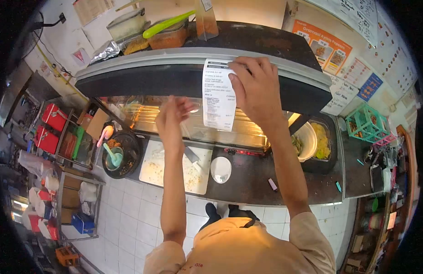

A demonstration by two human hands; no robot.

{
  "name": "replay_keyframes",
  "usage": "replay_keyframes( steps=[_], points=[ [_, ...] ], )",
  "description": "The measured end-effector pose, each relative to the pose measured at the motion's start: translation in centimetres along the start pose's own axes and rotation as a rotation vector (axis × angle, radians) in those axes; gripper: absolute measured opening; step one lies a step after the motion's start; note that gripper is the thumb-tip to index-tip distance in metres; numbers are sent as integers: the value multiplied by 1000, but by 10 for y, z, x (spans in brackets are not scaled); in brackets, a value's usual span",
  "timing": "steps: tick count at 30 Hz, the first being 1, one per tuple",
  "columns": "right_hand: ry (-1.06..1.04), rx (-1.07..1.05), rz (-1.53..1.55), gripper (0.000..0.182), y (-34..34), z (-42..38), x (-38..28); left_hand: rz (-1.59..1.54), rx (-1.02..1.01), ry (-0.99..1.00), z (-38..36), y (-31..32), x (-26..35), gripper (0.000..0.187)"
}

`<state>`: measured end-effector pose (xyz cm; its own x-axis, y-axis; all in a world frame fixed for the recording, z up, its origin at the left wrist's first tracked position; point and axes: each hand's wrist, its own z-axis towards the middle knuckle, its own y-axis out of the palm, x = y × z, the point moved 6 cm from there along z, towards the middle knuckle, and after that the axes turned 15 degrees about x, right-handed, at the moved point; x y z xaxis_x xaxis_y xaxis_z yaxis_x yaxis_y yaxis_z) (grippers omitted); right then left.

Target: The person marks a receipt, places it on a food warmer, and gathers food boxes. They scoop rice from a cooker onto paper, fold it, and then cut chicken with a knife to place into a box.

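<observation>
A long printed receipt (219,98) hangs against the black front panel (143,81) of a lit food warmer. My right hand (257,86) grips its upper right edge between thumb and fingers. Left of the receipt and apart from it, my left hand (171,118) is held up in front of the warmer's glass with its fingers curled together. Slight blur hides what, if anything, is between those fingertips. Below it, a knife or cleaver (193,157) lies on a white cutting board (149,171) strewn with crumbs. A small white scale (220,170) stands beside the board.
On the left of the counter, a black pan (134,157) holds a bowl and utensils. A pale tub (307,144) and a tray of yellow-green food (322,141) sit at right. A pink marker (272,184) lies near the front edge. Containers and a green-handled utensil (168,24) top the warmer.
</observation>
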<state>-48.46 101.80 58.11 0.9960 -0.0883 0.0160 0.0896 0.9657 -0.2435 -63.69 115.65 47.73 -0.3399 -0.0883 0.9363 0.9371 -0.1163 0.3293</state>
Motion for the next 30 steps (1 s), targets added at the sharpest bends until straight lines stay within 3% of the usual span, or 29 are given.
replay_keyframes(
  steps=[4,8,12,14,19,22,25,27,30],
  points=[
    [8,-32,-63,21,4,-1,3,66,56,-189,-32,-100,-80,43],
    [-19,-53,-108,20,8,0,1,219,137,-556,-96,-216,-189,39],
    [-35,-68,-121,23,7,2,-2,405,269,-806,-186,-338,-249,43],
    [-31,-73,-106,25,3,3,-3,445,337,-854,-222,-375,-251,44],
    [-40,10,-2,23,-9,8,-3,440,442,-861,-255,-391,-242,43],
    [79,206,109,19,-49,7,-9,411,436,-794,-248,-371,-235,42],
    [360,190,263,11,-79,-41,-25,371,421,-717,-239,-343,-222,36],
    [617,-57,343,9,-77,-109,-43,361,408,-701,-236,-326,-217,32],
    [655,-634,508,17,-48,-233,-76,366,322,-681,-241,-307,-214,32]
  ],
)
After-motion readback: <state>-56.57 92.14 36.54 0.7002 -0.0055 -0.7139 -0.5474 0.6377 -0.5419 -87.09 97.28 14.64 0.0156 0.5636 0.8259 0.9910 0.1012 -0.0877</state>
